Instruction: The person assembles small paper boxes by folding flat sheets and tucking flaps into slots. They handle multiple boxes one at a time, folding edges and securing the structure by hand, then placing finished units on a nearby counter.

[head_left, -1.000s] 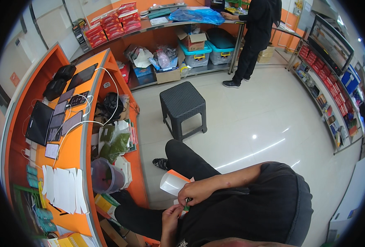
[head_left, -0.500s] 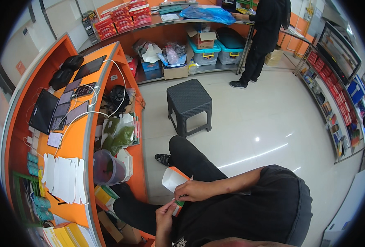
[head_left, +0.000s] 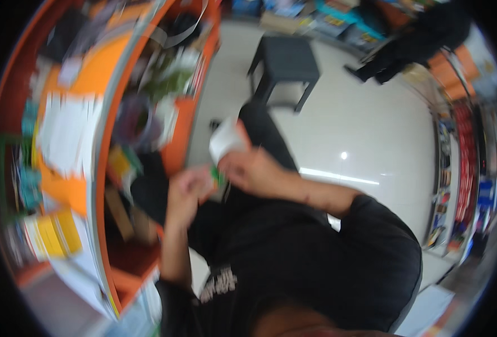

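Note:
Over my lap I hold a small cardboard box (head_left: 224, 143) with orange and green parts and a white open flap or inner side. The picture is smeared by motion, so its details are hard to read. My right hand (head_left: 257, 173) is closed on the box below the white part, fingers pinched. To its left, my left hand (head_left: 186, 190) grips the lower end of the box, by the green and orange part. Both hands are close together; whatever lies under the fingers is hidden.
At my left stands an orange counter (head_left: 63, 194) bearing white paper strips (head_left: 69, 135) and a yellow box (head_left: 60, 233). A translucent bucket (head_left: 133, 121) sits on its shelf. Ahead is a dark stool (head_left: 290, 59). Another person (head_left: 419, 39) stands farther right, near shelving (head_left: 461, 168).
The view has swung, so the counter and stool sit higher in the picture and everything is blurred. Both hands still hold the box; the left hand has moved slightly away from the right.

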The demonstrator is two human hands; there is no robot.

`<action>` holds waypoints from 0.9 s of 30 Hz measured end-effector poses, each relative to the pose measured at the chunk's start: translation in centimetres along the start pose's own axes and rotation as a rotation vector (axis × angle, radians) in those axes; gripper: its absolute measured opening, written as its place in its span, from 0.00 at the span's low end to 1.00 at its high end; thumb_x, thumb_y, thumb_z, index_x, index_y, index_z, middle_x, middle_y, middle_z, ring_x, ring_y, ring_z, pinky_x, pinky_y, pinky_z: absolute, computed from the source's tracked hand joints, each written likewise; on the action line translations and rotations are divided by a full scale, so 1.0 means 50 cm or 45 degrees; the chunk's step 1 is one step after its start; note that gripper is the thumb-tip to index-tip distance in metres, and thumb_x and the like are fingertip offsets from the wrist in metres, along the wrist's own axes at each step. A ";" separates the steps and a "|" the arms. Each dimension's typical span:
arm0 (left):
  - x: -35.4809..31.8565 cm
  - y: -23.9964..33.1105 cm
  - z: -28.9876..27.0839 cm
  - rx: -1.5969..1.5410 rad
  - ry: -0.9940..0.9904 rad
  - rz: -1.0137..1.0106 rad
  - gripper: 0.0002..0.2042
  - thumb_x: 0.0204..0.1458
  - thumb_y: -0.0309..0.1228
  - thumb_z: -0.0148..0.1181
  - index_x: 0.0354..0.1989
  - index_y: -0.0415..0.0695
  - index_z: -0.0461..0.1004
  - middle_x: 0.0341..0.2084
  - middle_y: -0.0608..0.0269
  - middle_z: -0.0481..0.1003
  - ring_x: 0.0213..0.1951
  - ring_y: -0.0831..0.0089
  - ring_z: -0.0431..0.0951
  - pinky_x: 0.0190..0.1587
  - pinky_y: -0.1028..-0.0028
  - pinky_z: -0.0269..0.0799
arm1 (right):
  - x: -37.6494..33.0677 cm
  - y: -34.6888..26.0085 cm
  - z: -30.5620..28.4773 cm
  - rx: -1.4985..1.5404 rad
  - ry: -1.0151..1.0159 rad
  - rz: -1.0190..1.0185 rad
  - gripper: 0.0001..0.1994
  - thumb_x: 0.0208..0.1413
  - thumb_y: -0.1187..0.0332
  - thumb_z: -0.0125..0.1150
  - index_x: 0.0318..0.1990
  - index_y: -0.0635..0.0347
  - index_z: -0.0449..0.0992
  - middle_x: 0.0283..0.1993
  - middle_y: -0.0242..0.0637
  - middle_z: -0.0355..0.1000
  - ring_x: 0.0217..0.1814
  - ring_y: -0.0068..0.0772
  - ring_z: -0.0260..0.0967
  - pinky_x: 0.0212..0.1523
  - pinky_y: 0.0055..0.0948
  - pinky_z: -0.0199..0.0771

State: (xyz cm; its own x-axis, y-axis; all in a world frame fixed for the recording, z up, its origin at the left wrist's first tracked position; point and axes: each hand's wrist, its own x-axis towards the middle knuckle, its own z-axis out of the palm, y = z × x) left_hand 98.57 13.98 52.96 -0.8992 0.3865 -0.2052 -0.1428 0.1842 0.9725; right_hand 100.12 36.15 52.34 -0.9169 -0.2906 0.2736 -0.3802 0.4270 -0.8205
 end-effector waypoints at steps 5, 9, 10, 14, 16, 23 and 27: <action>0.014 0.074 0.000 -0.135 0.020 -0.054 0.13 0.59 0.29 0.61 0.49 0.35 0.79 0.37 0.63 0.81 0.39 0.82 0.77 0.45 0.80 0.71 | 0.029 -0.051 -0.008 -0.031 0.297 -0.177 0.06 0.52 0.77 0.64 0.37 0.61 0.76 0.40 0.39 0.76 0.42 0.42 0.76 0.44 0.36 0.76; 0.019 0.064 -0.019 -0.145 0.065 -0.041 0.13 0.59 0.28 0.61 0.49 0.35 0.79 0.36 0.62 0.81 0.37 0.83 0.77 0.43 0.82 0.71 | 0.054 -0.046 0.008 -0.041 0.260 -0.160 0.05 0.52 0.76 0.65 0.37 0.61 0.77 0.40 0.37 0.77 0.43 0.40 0.76 0.45 0.34 0.76; 0.020 0.064 -0.020 -0.135 0.077 -0.035 0.13 0.58 0.27 0.61 0.49 0.35 0.79 0.36 0.62 0.81 0.37 0.83 0.78 0.43 0.82 0.71 | 0.057 -0.044 0.008 -0.047 0.248 -0.160 0.05 0.52 0.76 0.65 0.37 0.61 0.77 0.41 0.37 0.77 0.43 0.40 0.76 0.46 0.34 0.76; 0.019 0.061 -0.017 -0.142 0.116 -0.021 0.12 0.58 0.26 0.61 0.49 0.35 0.80 0.36 0.61 0.81 0.36 0.84 0.77 0.43 0.82 0.71 | 0.064 -0.035 0.008 -0.024 0.222 -0.231 0.06 0.52 0.76 0.65 0.38 0.60 0.78 0.41 0.36 0.78 0.44 0.39 0.76 0.47 0.34 0.75; 0.018 0.074 -0.018 -0.065 0.107 -0.029 0.12 0.58 0.26 0.61 0.49 0.35 0.80 0.36 0.61 0.81 0.36 0.83 0.77 0.42 0.81 0.71 | 0.065 -0.032 0.009 -0.022 0.213 -0.246 0.06 0.51 0.77 0.65 0.38 0.60 0.78 0.42 0.36 0.78 0.44 0.39 0.76 0.47 0.34 0.75; 0.024 0.074 -0.038 0.173 -0.020 0.015 0.13 0.60 0.27 0.60 0.49 0.34 0.79 0.38 0.62 0.81 0.39 0.81 0.76 0.45 0.80 0.71 | 0.063 -0.029 0.018 -0.043 0.172 -0.271 0.06 0.51 0.77 0.65 0.38 0.62 0.79 0.41 0.35 0.76 0.43 0.39 0.76 0.46 0.34 0.76; 0.024 0.078 -0.043 0.091 -0.084 -0.030 0.13 0.61 0.28 0.58 0.50 0.34 0.78 0.39 0.62 0.81 0.40 0.80 0.76 0.47 0.79 0.71 | 0.063 -0.029 0.013 -0.002 0.112 -0.238 0.06 0.51 0.77 0.65 0.38 0.62 0.79 0.40 0.35 0.76 0.41 0.38 0.76 0.42 0.33 0.77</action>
State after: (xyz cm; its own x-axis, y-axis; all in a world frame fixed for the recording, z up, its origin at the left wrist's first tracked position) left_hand 96.06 13.19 56.73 -0.8663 0.4394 -0.2374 -0.1319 0.2572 0.9573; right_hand 97.88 34.06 54.06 -0.8373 -0.2893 0.4640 -0.5451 0.3741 -0.7503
